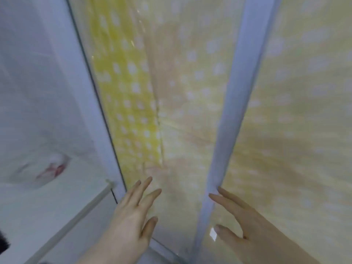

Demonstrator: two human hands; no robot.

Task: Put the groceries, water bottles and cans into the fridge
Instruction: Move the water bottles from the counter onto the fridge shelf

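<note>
Two hands, left hand [131,212] and right hand [245,223]; two glossy fridge doors [171,92].

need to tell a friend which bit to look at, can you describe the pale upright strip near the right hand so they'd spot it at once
Start from the big glossy yellow surface with white dots filling the view. A pale bluish-white upright strip runs down it right of centre, meeting the fingertips of the right hand, while the left hand sits apart. Unlike the dotted panels either side, it is plain, narrow and undotted.

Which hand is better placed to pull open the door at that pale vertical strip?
Right, probably. The right hand already has straight fingertips at the pale vertical strip between the yellow dotted panels. The left hand hovers open over the left panel, away from the strip. The frame is blurred.
</note>
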